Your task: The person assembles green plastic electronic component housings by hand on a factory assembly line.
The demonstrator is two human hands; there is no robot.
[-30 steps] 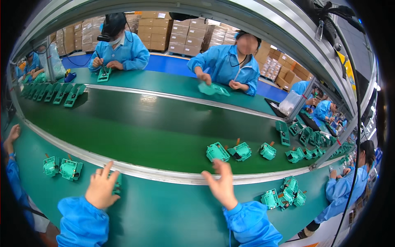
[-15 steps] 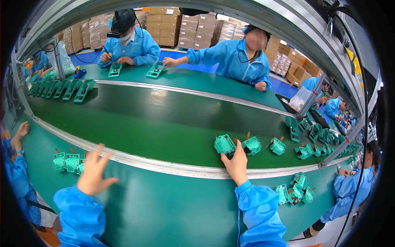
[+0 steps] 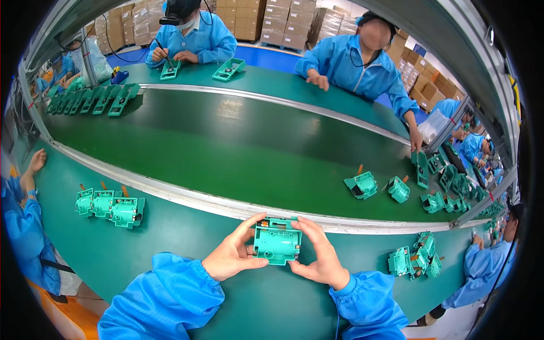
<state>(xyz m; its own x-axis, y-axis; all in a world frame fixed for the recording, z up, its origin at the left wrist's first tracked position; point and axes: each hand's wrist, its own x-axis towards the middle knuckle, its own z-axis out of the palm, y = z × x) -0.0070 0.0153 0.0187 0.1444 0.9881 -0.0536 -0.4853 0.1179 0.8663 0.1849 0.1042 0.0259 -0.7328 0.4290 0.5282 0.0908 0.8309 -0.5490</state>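
Observation:
Between my two hands is a green plastic housing (image 3: pixel 277 242), its open ribbed side showing, held just above the near bench top. My left hand (image 3: pixel 233 253) grips its left side, thumb low and fingers along the upper edge. On the opposite side, my right hand (image 3: pixel 319 255) pinches it between thumb and fingers. To the left, several similar green housings (image 3: pixel 126 212) stand in a row with orange-brown strips sticking up. A loose cluster of green housings (image 3: pixel 423 253) lies to the right of my right hand.
A green conveyor belt (image 3: pixel 226 153) with a metal rail (image 3: pixel 187 202) runs beyond my hands. It carries housings (image 3: pixel 362 185) at right and a row of green frames (image 3: pixel 120 101) at far left. Co-workers (image 3: pixel 362 62) sit opposite; others are at both sides.
My right hand has brought a housing from the belt to the near bench. My left hand has moved right from the row and now grips it too. A co-worker opposite has reached toward the right-hand frames.

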